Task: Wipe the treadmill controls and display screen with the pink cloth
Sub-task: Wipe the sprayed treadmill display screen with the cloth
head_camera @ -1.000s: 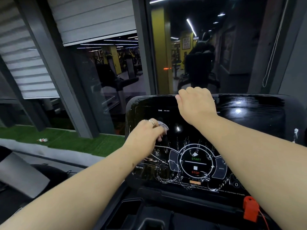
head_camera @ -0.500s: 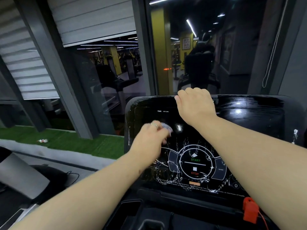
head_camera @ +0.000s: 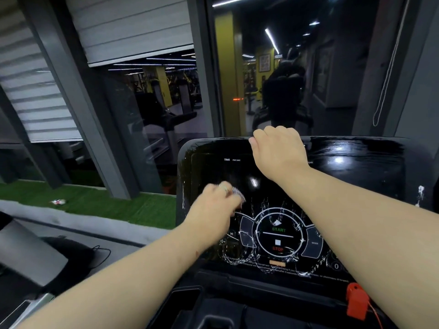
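Note:
The treadmill console (head_camera: 370,172) is a glossy black panel, its display screen (head_camera: 211,169) showing "TIME min:sec". Below sits the round START/STOP control ring (head_camera: 278,236), streaked with white marks. My left hand (head_camera: 211,210), motion-blurred, is over the lower left of the screen and pinches a small cloth (head_camera: 238,195) that looks grey-white patterned here; most of it is hidden in my fingers. My right hand (head_camera: 278,150) grips the console's top edge, fingers curled over it.
A red safety clip (head_camera: 356,302) with a cord hangs at the console's lower right. A dark tray recess (head_camera: 187,302) lies below the panel. A window wall stands straight ahead, with a green turf strip (head_camera: 99,205) at the left.
My left hand with the cloth has slid a little right and down across the screen. My right hand has stayed on the top edge.

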Demonstrator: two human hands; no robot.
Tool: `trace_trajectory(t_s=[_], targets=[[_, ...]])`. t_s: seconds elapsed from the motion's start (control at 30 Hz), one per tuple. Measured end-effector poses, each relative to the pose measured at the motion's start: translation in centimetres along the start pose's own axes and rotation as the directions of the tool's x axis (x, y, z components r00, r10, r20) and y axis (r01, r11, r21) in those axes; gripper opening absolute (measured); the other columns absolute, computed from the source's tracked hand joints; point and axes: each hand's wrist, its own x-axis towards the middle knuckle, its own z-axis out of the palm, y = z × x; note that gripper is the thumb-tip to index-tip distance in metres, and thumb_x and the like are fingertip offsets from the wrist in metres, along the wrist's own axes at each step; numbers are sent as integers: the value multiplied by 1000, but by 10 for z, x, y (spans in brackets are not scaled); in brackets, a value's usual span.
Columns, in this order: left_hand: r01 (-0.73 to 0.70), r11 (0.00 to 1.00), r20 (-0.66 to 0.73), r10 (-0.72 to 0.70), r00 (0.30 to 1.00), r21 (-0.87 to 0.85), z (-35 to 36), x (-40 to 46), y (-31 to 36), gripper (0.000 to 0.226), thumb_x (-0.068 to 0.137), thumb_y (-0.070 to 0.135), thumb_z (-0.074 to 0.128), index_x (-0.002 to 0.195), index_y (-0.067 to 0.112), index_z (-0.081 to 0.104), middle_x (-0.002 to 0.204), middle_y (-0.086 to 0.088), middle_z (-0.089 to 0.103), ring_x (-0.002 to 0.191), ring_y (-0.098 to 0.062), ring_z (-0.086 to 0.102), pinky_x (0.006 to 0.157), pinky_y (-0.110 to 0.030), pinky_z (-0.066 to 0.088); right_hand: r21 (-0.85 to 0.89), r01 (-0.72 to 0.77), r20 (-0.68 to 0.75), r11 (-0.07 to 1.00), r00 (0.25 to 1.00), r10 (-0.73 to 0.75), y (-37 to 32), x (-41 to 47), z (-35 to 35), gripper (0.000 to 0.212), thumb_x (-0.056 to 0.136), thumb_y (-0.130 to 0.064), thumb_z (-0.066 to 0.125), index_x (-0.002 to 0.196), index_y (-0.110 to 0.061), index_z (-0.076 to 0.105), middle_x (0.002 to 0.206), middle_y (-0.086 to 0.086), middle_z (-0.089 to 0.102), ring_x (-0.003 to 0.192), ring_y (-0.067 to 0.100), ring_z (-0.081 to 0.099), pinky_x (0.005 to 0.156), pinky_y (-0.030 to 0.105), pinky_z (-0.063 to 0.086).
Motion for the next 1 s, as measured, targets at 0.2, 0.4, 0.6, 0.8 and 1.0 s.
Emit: trace_trajectory(t_s=[0.2, 0.4, 0.6, 0.8, 1.0], targets=[[11, 994, -30, -15, 999, -110, -11, 6, -12, 41, 85, 18, 34, 108, 27, 67, 107, 2, 53, 89, -21, 55, 79, -39, 56, -16, -7, 7, 1000, 1000, 7, -1, -1, -1, 37, 108, -37, 28, 91, -20, 57, 78, 0, 53, 70, 24, 40, 69, 39, 33], [166, 985, -145, -170, 975, -36, -13, 23, -25, 36, 85, 7, 53, 113, 26, 65, 110, 0, 53, 86, -24, 55, 79, -41, 55, -19, -1, 21, 1000, 1000, 2, 0, 0, -1, 36, 109, -37, 27, 91, -22, 54, 78, -2, 45, 71, 24, 41, 71, 39, 33], [44, 964, -76, -67, 995, -263, -2, -12, 0, 19, 88, 14, 45, 97, 25, 57, 108, 1, 46, 77, -8, 55, 68, -26, 54, -33, 1, 10, 999, 1000, 0, 0, 0, 0, 35, 109, -37, 29, 90, -21, 55, 79, 0, 51, 70, 24, 40, 68, 39, 32], [183, 784, -378, -472, 796, -593, -54, 22, -8, 15, 81, 2, 57, 80, 13, 47, 113, -3, 45, 103, 4, 54, 94, -14, 43, -35, 5, 22, 999, 1000, -5, -1, 0, 0, 37, 109, -38, 26, 90, -22, 53, 78, -3, 43, 70, 24, 41, 69, 39, 30], [197, 814, -436, -477, 763, -546, -50, 35, -4, 29, 76, -6, 61, 79, 15, 43, 105, 2, 41, 98, 1, 43, 84, -13, 38, -38, 2, 8, 999, 1000, -2, -1, 0, 2, 37, 108, -38, 29, 91, -22, 57, 83, 0, 59, 70, 24, 39, 68, 39, 29]])
